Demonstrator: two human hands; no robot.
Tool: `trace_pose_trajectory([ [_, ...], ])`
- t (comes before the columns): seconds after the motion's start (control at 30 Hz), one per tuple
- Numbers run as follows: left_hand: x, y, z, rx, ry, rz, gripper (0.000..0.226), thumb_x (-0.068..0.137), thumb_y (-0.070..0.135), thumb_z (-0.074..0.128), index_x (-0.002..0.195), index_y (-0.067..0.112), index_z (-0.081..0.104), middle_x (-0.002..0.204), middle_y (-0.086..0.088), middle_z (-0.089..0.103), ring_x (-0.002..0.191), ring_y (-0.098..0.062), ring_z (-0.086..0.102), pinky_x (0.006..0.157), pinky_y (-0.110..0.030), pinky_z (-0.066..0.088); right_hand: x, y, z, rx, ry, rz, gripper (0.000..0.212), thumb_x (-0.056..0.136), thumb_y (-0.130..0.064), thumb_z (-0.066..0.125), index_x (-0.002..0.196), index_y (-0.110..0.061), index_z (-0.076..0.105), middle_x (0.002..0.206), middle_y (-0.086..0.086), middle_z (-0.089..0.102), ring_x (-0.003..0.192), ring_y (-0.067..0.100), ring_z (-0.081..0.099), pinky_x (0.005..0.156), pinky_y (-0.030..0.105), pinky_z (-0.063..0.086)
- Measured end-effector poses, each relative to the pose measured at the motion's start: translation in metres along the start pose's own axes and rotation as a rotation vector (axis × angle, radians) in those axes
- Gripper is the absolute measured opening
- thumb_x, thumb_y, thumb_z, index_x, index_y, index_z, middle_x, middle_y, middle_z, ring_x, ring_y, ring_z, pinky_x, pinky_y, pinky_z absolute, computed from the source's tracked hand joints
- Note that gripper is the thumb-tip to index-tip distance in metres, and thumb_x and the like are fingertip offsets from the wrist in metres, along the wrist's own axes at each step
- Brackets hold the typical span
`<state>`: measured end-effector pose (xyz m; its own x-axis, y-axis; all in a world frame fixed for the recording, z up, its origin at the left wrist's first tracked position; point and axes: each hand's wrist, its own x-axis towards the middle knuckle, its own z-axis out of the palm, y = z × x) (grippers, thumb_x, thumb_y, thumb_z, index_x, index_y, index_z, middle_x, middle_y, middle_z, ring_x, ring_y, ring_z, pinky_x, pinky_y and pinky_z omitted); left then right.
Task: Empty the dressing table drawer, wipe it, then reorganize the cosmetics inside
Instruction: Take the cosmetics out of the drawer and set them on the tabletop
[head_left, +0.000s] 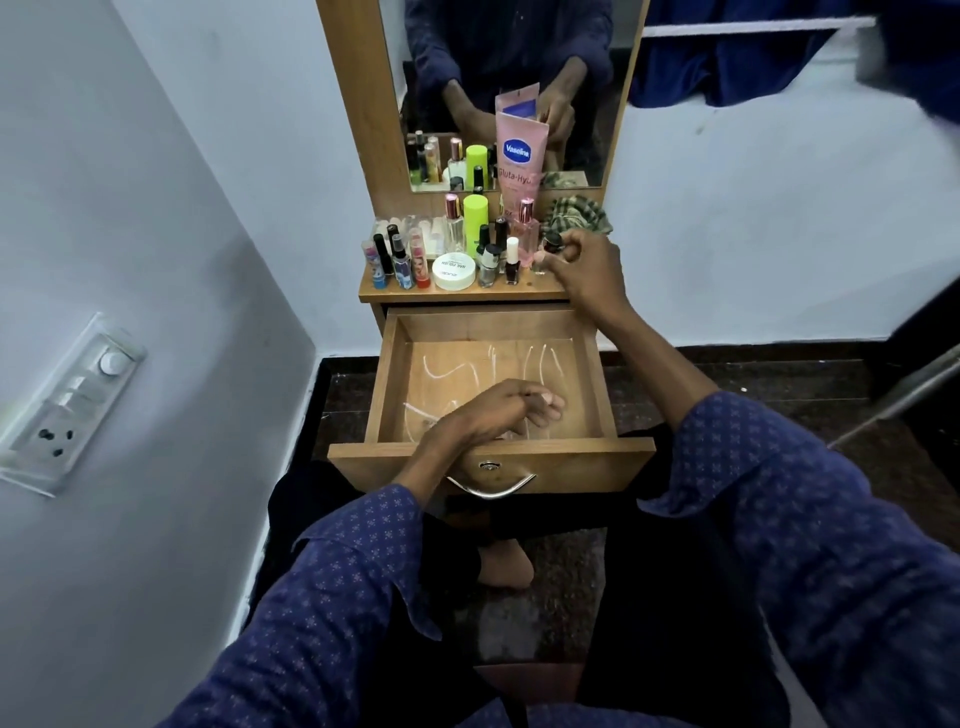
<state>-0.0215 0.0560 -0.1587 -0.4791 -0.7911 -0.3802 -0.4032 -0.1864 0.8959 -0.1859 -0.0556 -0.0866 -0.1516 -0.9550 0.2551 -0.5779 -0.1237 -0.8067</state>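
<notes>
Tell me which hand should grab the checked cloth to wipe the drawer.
Right hand: it is on the tabletop beside the checked cloth, though pinching a small bottle. The left hand hangs over the drawer.

white switchboard (72, 410) on wall, blue curtain (727, 67), dark stone floor (753, 379)

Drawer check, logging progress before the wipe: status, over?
Left hand open, resting in empty pulled-out wooden drawer. Right hand pinching small dark-capped bottle on wooden shelf. Nothing blocking.
</notes>
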Motion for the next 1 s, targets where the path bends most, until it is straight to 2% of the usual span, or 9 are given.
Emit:
trace_pose_trajectory([
  [0.13, -0.001, -0.008, -0.006, 0.05, 0.288, 0.083, 0.024, 0.107, 0.019, 0.054, 0.118, 0.014, 0.075, 0.109, -0.004, 0.078, 0.094, -0.014, 0.069, 0.077, -0.028, 0.049, 0.013, -0.006, 0.005, -0.066, -0.098, -0.042, 0.022, 0.086, -0.025, 0.083, 0.079, -0.011, 0.067, 0.063, -0.005, 0.06, 0.059, 0.009, 0.052, 0.06, 0.029, 0.039],
  [0.27, -0.003, -0.011, -0.009, 0.31, 0.52, 0.169, 0.025, 0.104, 0.013, 0.054, 0.124, 0.01, 0.07, 0.124, -0.002, 0.068, 0.112, -0.017, 0.063, 0.094, -0.029, 0.047, 0.017, -0.001, 0.013, -0.113, -0.146, -0.036, 0.009, 0.086, -0.015, 0.081, 0.091, -0.014, 0.074, 0.066, -0.007, 0.065, 0.059, 0.003, 0.057, 0.062, 0.027, 0.042],
  [0.43, 0.002, -0.015, -0.012, 0.367, 0.563, 0.199, 0.029, 0.103, 0.014, 0.055, 0.13, 0.007, 0.063, 0.13, -0.008, 0.061, 0.115, -0.021, 0.06, 0.102, -0.04, 0.051, 0.014, 0.004, 0.016, -0.116, -0.171, -0.031, 0.018, 0.083, -0.015, 0.084, 0.093, -0.018, 0.07, 0.07, -0.008, 0.066, 0.063, 0.003, 0.059, 0.062, 0.024, 0.048],
  [0.53, 0.004, -0.018, -0.012, 0.37, 0.565, 0.185, 0.031, 0.102, 0.015, 0.056, 0.132, 0.007, 0.062, 0.131, -0.008, 0.06, 0.114, -0.022, 0.06, 0.103, -0.043, 0.052, 0.013, 0.007, 0.011, -0.156, -0.167, -0.028, 0.016, 0.083, -0.008, 0.072, 0.098, -0.014, 0.075, 0.079, -0.004, 0.072, 0.075, 0.011, 0.067, 0.078, 0.035, 0.059],
  [0.63, 0.006, -0.018, -0.013, 0.369, 0.567, 0.177, 0.032, 0.101, 0.013, 0.057, 0.132, 0.006, 0.062, 0.13, -0.007, 0.06, 0.113, -0.021, 0.061, 0.103, -0.043, 0.052, 0.018, 0.008, 0.004, -0.197, -0.063, 0.004, 0.016, 0.084, -0.013, 0.065, 0.09, -0.02, 0.077, 0.088, -0.005, 0.074, 0.086, 0.017, 0.07, 0.079, 0.037, 0.06],
  [0.7, 0.005, -0.018, -0.012, 0.37, 0.567, 0.174, 0.032, 0.101, 0.013, 0.057, 0.131, 0.006, 0.062, 0.128, -0.008, 0.06, 0.112, -0.022, 0.061, 0.102, -0.044, 0.053, 0.026, 0.008, -0.002, -0.253, 0.048, -0.029, 0.016, 0.086, -0.009, 0.065, 0.092, -0.02, 0.075, 0.101, -0.001, 0.072, 0.093, 0.02, 0.068, 0.079, 0.034, 0.057],
  [0.77, 0.003, -0.017, -0.012, 0.373, 0.569, 0.177, 0.032, 0.101, 0.015, 0.057, 0.132, 0.006, 0.062, 0.128, -0.007, 0.06, 0.11, -0.022, 0.061, 0.101, -0.044, 0.053, 0.038, 0.011, -0.005, -0.331, 0.091, -0.12, 0.025, 0.087, -0.005, 0.069, 0.107, -0.018, 0.072, 0.122, 0.005, 0.065, 0.111, 0.025, 0.062, 0.085, 0.034, 0.054],
  [0.9, -0.002, -0.016, -0.011, 0.385, 0.598, 0.191, 0.03, 0.101, 0.017, 0.057, 0.13, 0.009, 0.063, 0.126, -0.003, 0.06, 0.108, -0.019, 0.06, 0.099, -0.042, 0.054, 0.063, 0.021, 0.0, -0.504, -0.078, -0.234, 0.055, 0.092, -0.013, 0.072, 0.145, -0.022, 0.057, 0.151, 0.006, 0.05, 0.139, 0.031, 0.043, 0.111, 0.047, 0.044],
  [1.0, -0.003, -0.015, -0.01, 0.379, 0.607, 0.188, 0.03, 0.101, 0.018, 0.057, 0.129, 0.009, 0.064, 0.126, -0.003, 0.061, 0.108, -0.018, 0.061, 0.098, -0.041, 0.055, 0.071, 0.032, 0.005, -0.59, -0.208, -0.29, 0.057, 0.093, -0.019, 0.072, 0.147, -0.023, 0.056, 0.154, 0.007, 0.049, 0.14, 0.034, 0.045, 0.114, 0.048, 0.038],
])
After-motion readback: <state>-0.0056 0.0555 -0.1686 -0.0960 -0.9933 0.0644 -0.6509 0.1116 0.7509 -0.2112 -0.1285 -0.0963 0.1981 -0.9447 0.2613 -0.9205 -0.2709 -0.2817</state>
